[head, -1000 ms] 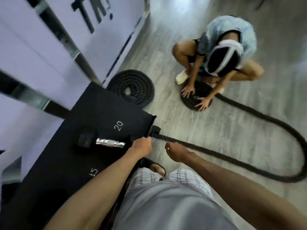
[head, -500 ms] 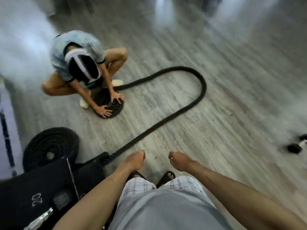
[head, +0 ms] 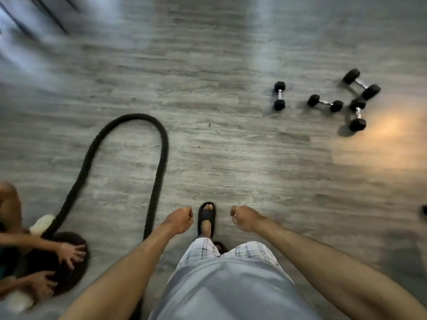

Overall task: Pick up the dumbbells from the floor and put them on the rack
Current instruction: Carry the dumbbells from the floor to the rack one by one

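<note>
Black dumbbells (head: 325, 103), black rope (head: 159, 158), grey wood-grain floor (head: 231, 158), plaid shorts (head: 245, 250), black sandal (head: 206, 218)

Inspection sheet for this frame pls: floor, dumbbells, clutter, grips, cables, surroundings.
Surface: grey plank floor, with glare patches.
Job's things: dumbbells, four lying on the floor ahead to the right; rack not in view.
Clutter: dark object cut off at the right edge, cannot identify.
Grips: left grip and right grip loosely curled, holding nothing.
Cables: battle rope looped on the floor, left of the sandal.
Surroundings: second person's hand on the rope coil at the left edge.
</note>
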Available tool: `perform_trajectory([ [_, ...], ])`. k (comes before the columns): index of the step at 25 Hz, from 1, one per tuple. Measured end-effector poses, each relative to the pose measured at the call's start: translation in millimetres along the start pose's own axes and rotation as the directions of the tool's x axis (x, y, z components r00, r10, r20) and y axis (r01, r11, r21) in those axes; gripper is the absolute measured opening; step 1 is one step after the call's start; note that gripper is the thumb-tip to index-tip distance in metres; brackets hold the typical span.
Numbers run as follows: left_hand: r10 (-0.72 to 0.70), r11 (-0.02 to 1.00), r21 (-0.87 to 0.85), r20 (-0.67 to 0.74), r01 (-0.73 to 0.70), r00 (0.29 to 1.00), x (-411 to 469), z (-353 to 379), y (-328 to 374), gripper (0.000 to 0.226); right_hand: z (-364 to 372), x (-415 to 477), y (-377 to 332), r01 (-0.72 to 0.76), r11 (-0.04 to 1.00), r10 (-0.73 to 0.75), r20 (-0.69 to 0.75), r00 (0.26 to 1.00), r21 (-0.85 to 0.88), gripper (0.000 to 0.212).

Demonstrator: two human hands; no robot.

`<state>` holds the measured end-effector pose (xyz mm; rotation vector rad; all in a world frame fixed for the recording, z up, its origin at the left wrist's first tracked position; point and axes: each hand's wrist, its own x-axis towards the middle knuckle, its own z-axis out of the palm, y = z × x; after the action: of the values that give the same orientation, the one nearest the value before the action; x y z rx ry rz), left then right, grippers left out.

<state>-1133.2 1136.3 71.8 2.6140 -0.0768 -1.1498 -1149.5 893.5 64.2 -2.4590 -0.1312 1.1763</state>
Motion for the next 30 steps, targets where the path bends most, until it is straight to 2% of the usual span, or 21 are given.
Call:
perform_trajectory([
  [7,0.173,0.965,0.171,0.141,-0.197,0.975,125.0,-88.5,72.8,0.027,-98.9,52.8,44.3,-0.194,0.957,0.211,-0.059,0.976,0.217,0.028],
  [15,0.28,0.881,0.302,0.289,-0.364,0.916,251.8,-184.1,168.6,0.027,-221.6,95.5,107.9,-0.268,0.876,0.369,-0.2,0.908,0.402,0.029],
  [21,0.273,0.864,0.325,0.339,-0.384,0.9,343.6,-219.8,267.7,0.028,-283.0,130.4,195.4,-0.299,0.846,0.396,-0.147,0.906,0.441,0.026],
  [26,0.25,0.875,0.32,0.344,-0.363,0.905,408.3,-256.3,369.4,0.028,-362.9,156.1,273.1,-0.288,0.832,0.385,-0.12,0.915,0.475,0.028],
  [30,0.319,0.871,0.272,0.324,-0.41,0.891,449.7,-283.2,459.0,0.027,-427.0,171.7,328.9,-0.287,0.827,0.377,-0.097,0.921,0.484,0.025],
])
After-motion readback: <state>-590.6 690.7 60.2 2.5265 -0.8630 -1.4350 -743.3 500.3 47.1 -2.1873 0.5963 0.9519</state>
